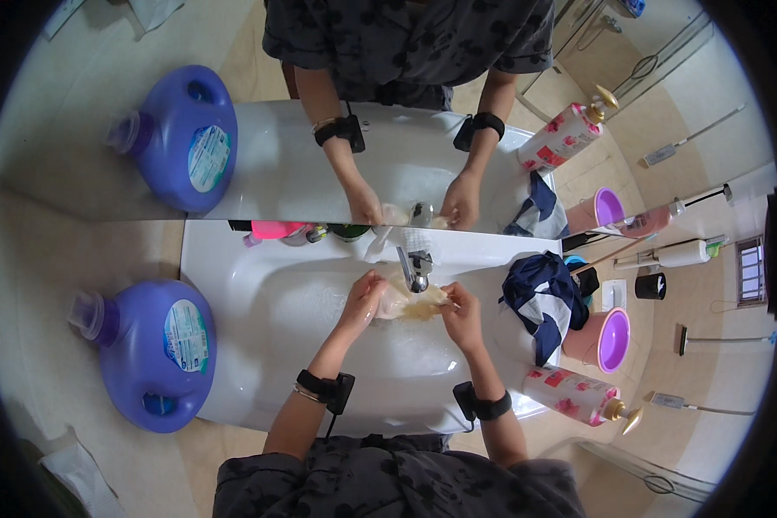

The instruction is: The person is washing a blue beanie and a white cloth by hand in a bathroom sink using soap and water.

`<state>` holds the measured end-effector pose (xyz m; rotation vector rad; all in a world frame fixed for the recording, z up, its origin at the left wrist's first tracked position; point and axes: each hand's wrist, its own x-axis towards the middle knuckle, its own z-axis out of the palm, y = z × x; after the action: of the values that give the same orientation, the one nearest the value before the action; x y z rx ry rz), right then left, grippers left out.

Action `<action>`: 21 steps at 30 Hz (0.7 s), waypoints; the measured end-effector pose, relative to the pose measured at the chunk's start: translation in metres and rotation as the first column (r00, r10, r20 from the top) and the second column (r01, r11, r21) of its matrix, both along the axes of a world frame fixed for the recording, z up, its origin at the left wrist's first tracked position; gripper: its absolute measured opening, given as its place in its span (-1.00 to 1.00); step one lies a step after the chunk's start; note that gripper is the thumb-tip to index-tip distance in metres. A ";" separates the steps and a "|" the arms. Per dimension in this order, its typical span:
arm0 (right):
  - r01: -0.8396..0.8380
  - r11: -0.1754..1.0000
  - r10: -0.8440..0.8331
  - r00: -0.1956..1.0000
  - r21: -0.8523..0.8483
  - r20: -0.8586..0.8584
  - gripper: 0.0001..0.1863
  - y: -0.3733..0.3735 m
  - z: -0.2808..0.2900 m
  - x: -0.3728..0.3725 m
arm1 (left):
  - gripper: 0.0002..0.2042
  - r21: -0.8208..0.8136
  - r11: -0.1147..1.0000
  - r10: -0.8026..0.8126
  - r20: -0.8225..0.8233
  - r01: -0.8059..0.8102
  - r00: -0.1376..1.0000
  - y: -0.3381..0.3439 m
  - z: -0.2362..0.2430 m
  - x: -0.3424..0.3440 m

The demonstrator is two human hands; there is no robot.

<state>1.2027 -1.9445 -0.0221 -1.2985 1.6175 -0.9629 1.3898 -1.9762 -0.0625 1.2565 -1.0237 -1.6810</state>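
Over the basin of the white sink [311, 298], my left hand [364, 300] and my right hand [462, 316] hold a wet, pale yellow cloth [421, 308] stretched between them. It looks thin and bunched; what kind of piece it is cannot be made out. My left fingers close on its whiter, bundled end, while the right fingertips pinch its other edge. Directly above the cloth is the chrome faucet [418, 269], its lever raised toward the left. Some water glints in the basin below.
A large purple detergent jug [155, 354] stands left of the sink. On the right rim lie a navy and white garment [544, 298] and a floral pump bottle [574, 395]. Beyond is a pink bucket [596, 338]. A mirror [276, 164] behind the faucet reflects my arms.
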 end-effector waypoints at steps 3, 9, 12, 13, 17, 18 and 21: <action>0.158 0.987 -0.160 0.986 0.032 0.049 -0.94 0.000 -0.008 -0.007 | -0.80 0.099 0.989 -0.120 0.066 0.113 0.991 0.001 -0.005 -0.003; 0.435 0.889 -0.442 0.897 -0.145 -0.013 -0.84 -0.003 -0.017 0.004 | -0.72 0.339 0.811 -0.518 0.038 0.477 0.854 0.007 -0.012 -0.010; 0.368 0.879 -0.399 0.916 0.304 0.046 -0.77 0.008 -0.052 -0.005 | -0.79 0.209 0.903 -0.394 0.062 0.374 0.917 0.012 -0.020 -0.017; 0.366 0.879 -0.398 0.916 0.307 0.047 -0.77 0.011 -0.049 0.000 | -0.79 0.212 0.904 -0.393 0.063 0.372 0.918 0.012 -0.008 -0.015; 0.056 0.898 -0.291 0.821 0.437 0.492 -0.62 0.018 -0.048 0.026 | -0.73 0.202 0.921 -0.273 -0.273 0.333 0.922 0.009 0.019 -0.014; 0.038 0.904 -0.327 0.704 0.426 0.631 -0.56 0.017 -0.047 0.031 | -0.69 0.185 0.929 -0.248 -0.337 0.322 0.908 0.009 0.020 -0.013; 0.003 0.925 -0.301 0.616 0.381 0.727 -0.58 0.009 -0.036 0.034 | -0.64 -0.011 0.977 -0.207 -0.282 0.213 0.937 0.013 0.017 -0.018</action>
<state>1.2367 -1.9358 -0.0585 -0.3648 1.1163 -1.0778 1.3713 -1.9632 -0.0457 0.9083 -0.9943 -1.9721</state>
